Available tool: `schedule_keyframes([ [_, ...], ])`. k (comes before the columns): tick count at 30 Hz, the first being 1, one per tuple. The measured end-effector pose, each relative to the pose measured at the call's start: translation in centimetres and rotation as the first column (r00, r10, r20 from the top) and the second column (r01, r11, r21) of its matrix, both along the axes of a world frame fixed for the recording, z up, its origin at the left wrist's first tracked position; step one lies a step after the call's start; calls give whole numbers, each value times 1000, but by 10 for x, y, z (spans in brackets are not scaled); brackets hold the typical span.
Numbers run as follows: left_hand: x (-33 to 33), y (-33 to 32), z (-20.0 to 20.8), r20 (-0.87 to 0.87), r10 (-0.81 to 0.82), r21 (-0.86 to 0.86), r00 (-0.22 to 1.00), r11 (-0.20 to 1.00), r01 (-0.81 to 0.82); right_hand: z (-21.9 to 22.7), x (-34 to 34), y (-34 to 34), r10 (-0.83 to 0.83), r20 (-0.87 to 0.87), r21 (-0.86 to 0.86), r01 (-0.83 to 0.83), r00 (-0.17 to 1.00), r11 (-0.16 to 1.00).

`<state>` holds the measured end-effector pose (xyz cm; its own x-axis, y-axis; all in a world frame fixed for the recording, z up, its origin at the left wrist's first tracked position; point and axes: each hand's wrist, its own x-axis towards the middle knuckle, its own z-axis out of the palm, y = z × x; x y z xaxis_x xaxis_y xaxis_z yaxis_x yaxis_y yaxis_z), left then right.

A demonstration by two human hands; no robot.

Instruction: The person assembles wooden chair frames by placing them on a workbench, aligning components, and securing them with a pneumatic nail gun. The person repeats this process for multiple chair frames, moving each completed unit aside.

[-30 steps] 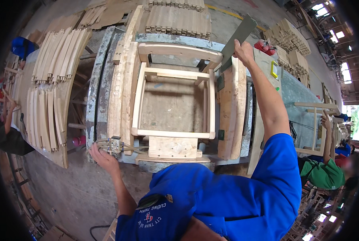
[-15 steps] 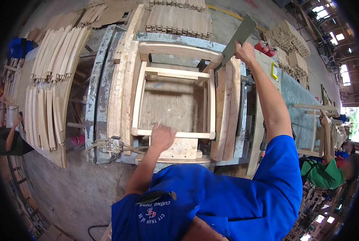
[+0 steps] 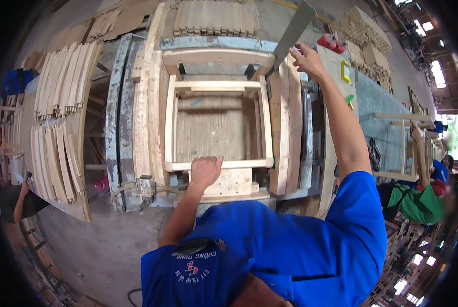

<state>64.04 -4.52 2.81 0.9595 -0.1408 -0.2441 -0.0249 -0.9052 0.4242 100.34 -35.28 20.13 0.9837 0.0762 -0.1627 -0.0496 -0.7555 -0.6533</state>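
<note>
A pale wooden frame [image 3: 218, 165], rectangular with rails and legs, lies in a metal-edged clamping bench. Over its near rail my left hand [image 3: 206, 171] is closed, fingers curled round the wood. A flat grey strip [image 3: 291, 37] stands tilted at the frame's far right corner, its lower end between the frame and a thick wooden block [image 3: 285, 128]. Just right of the strip is my right hand [image 3: 307, 62], its fingers apart and nothing in them. A curved top rail [image 3: 218, 55] spans the frame's far side.
Slats [image 3: 60, 158] lie in rows on a board at left. Stacked wooden parts [image 3: 216, 18] stand beyond the bench. A yellow clamp-shaped piece [image 3: 345, 71] and red items [image 3: 332, 44] are at right. A person in green [image 3: 421, 204] works far right; another person's arm shows far left.
My right hand has let go of the grey strip and its fingers have spread. My left hand has closed over the near rail. The whole view has shifted slightly.
</note>
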Motion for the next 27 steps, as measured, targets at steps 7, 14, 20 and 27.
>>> schedule_keyframes([
  [7,-11,10,5,102,-19,-169,995,985,36,-56,-203,-156,-269,150,-195,295,951,935],
  [14,-12,3,29,192,223,-302,956,940,-158,-91,-343,-234,-448,220,-657,471,867,588],
  [20,1,-24,41,116,298,-418,947,880,-226,-102,-298,-257,-501,187,-493,522,845,696],
  [27,-10,-59,60,-81,234,-673,969,705,-226,-13,-293,-265,-603,-303,37,641,738,767],
])
